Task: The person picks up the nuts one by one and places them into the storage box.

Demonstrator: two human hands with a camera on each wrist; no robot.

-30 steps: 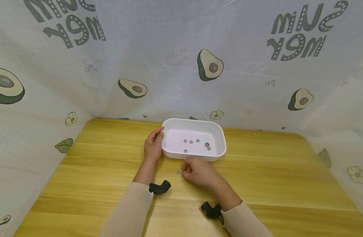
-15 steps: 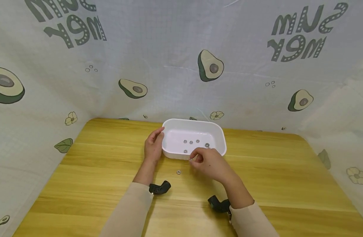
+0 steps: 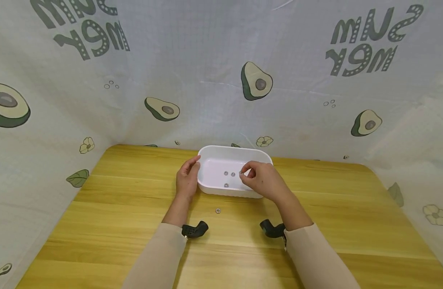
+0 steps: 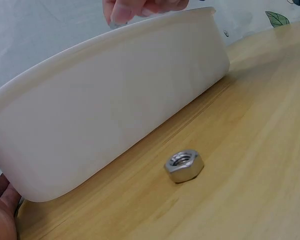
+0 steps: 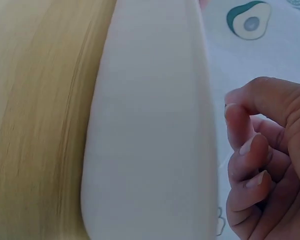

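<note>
My left hand (image 3: 187,178) holds the left end of a white plastic tray (image 3: 210,188), with thumb and fingers against its outer wall. My right hand (image 3: 263,178) is over the tray's right half and pinches a small hex nut (image 4: 118,24) between thumb and forefinger. In the right wrist view the other fingers (image 5: 247,192) are curled, and the nut is mostly hidden by the fingertips. Several metal nuts lie on the tray's floor, among them one nut (image 3: 226,185) near the front wall. A single loose nut (image 4: 184,166) lies on the table in front of the tray.
The tray stands on a wood-grain table (image 3: 135,241) near its back edge. A white curtain (image 3: 207,80) printed with avocados hangs behind and at the sides. Black wrist cameras, such as the left one (image 3: 195,229), stick out inward from both wrists.
My right hand has picked up one of the two nuts from the table and carried it up and right, over the tray's rim. The left hand and the tray have stayed put.
</note>
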